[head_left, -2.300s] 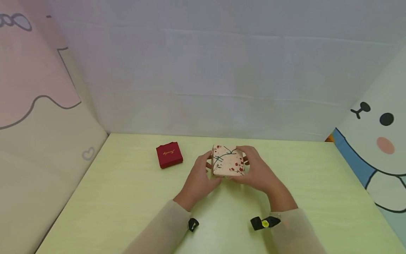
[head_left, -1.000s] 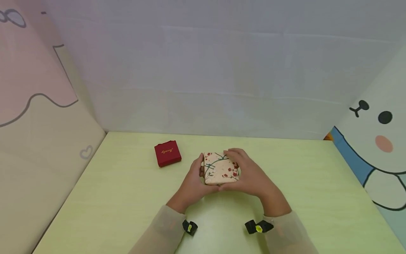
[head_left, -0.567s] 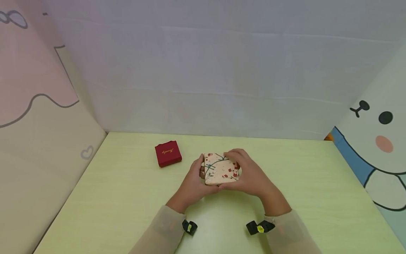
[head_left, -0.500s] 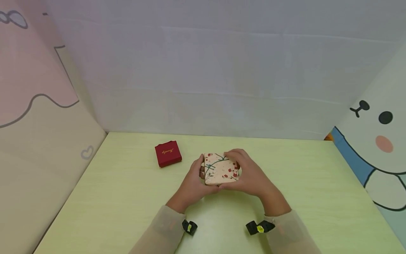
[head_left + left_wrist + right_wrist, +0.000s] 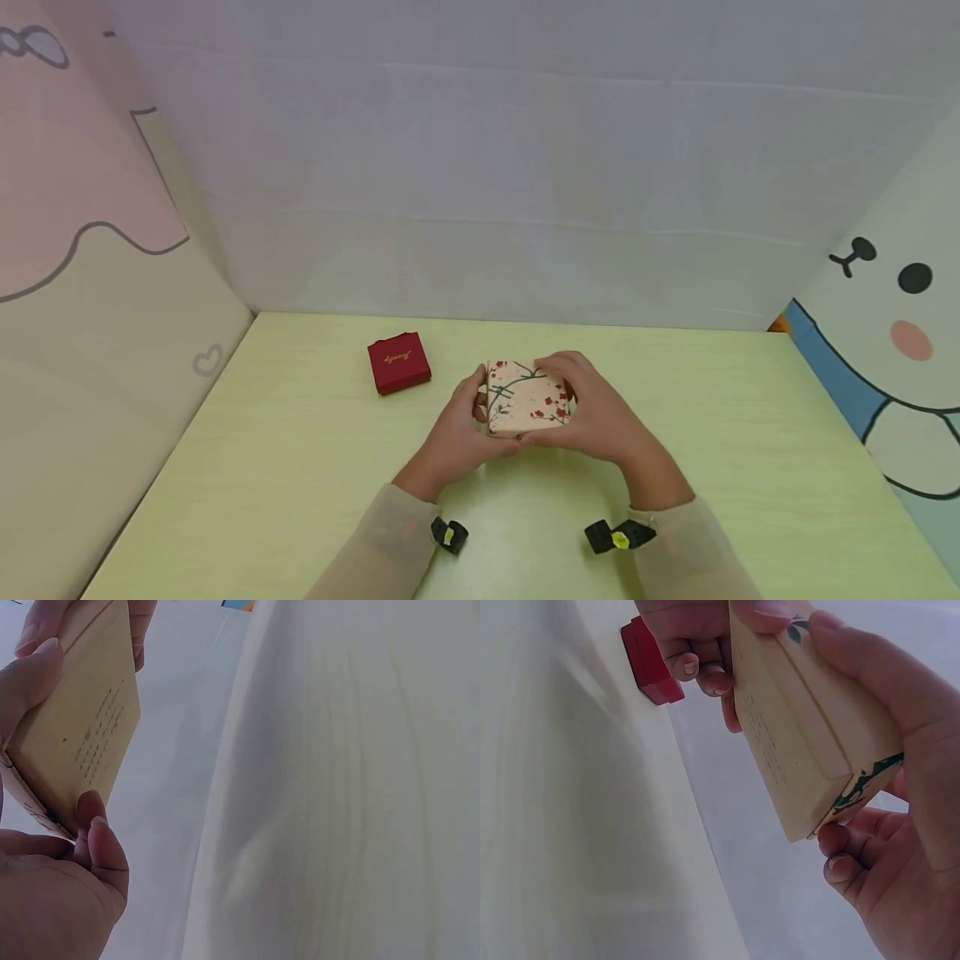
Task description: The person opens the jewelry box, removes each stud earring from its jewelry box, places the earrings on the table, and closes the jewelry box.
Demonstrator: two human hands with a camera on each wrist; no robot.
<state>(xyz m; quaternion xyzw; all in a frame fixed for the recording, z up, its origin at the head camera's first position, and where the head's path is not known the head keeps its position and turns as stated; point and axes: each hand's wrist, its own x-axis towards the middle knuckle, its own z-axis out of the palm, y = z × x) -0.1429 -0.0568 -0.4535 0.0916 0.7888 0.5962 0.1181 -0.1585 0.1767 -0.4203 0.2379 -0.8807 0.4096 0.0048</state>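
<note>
Both hands hold a small square cream box (image 5: 528, 399) with red blossoms and green branches on its top, raised above the table. My left hand (image 5: 459, 433) grips its left side, thumb along the near edge. On the opposite side my right hand (image 5: 596, 414) has its fingers curled over the far right corner and its thumb on the near edge. In the left wrist view the plain underside of the box (image 5: 86, 712) carries lines of small print. The right wrist view shows the box's edge (image 5: 817, 712) with a seam along it.
A dark red box (image 5: 400, 363) with gold lettering lies on the pale yellow-green table (image 5: 300, 467), left of the hands. A whitish backdrop (image 5: 480, 192) rises behind the table. Printed panels stand at both sides, the right one (image 5: 885, 333) with a cartoon face.
Compared with 2.3 seconds ago, the floral box and both hands are nearer the body and slightly left. Over the last half second they have barely shifted. The red box stays in place.
</note>
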